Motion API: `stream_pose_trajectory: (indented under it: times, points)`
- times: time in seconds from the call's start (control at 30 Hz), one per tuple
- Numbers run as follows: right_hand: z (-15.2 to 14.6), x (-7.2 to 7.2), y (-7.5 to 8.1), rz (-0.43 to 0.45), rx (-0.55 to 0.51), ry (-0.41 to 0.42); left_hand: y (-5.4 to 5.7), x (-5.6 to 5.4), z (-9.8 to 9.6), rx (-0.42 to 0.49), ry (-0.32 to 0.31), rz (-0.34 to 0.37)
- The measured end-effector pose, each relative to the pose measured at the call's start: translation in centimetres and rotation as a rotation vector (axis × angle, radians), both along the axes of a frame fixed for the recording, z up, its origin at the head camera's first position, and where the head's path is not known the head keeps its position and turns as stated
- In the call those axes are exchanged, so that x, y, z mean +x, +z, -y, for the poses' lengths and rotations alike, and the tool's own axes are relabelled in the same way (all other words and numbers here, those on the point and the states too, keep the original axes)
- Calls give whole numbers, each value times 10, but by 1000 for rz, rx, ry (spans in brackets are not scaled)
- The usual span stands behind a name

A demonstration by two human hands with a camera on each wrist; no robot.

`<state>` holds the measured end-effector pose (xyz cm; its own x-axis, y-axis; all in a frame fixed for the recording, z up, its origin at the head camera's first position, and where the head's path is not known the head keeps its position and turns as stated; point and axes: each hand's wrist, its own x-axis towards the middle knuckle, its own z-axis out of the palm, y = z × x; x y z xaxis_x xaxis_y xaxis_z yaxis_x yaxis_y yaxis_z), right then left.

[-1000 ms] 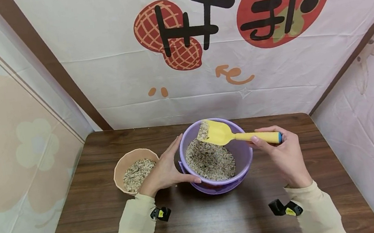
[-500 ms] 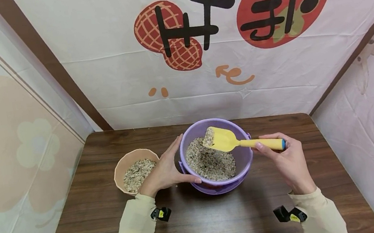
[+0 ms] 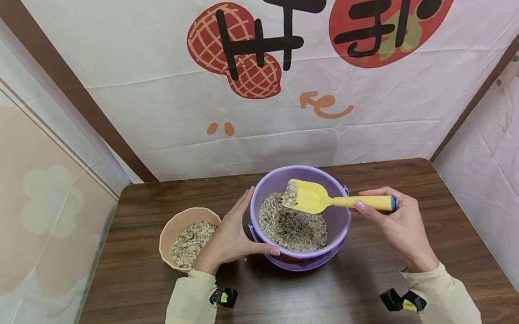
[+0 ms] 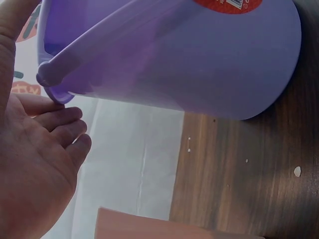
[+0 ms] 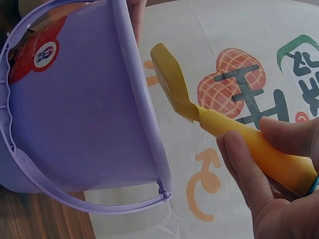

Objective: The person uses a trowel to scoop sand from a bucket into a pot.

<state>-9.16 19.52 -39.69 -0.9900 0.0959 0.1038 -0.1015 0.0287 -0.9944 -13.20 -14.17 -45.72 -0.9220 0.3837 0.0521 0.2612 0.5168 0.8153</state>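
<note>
In the head view a purple bucket (image 3: 342, 228) contains a mass of mixed beige and dark grains (image 3: 292, 226). My left hand (image 3: 230, 237) holds its left side, thumb over the near rim and fingertips at the far rim. Above the bucket's mouth, my right hand (image 3: 397, 218) grips a yellow toy shovel (image 3: 312, 197) by its blue-tipped handle. Some of the pale flakes lie at the tip of its blade. In the right wrist view the blade is raised beyond the rim, and the bucket's handle (image 5: 99, 206) hangs down.
A peach faceted bowl (image 3: 166, 237) of coarse pale flakes stands left of the bucket, partly behind my left hand. A few flakes (image 4: 297, 171) lie scattered on the brown wooden table (image 3: 308, 309). A printed cloth wall (image 3: 155, 115) rises behind its far edge.
My right hand has moved the shovel slightly right and toward me, and lower over the bucket. The left hand and the bucket stay in place.
</note>
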Motion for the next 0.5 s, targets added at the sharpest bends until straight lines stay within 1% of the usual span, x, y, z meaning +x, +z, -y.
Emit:
stream_pose_trajectory:
  times: [0.3, 0.4, 0.5]
  points:
    - [-1, 1, -1, 2, 2, 2, 1, 0, 1, 6, 1, -18]
    - [-1, 1, -1, 3, -4, 1, 5, 2, 3, 5, 14, -20]
    - [-1, 1, -1, 5, -12, -1, 10, 5, 6, -9, 39, -10]
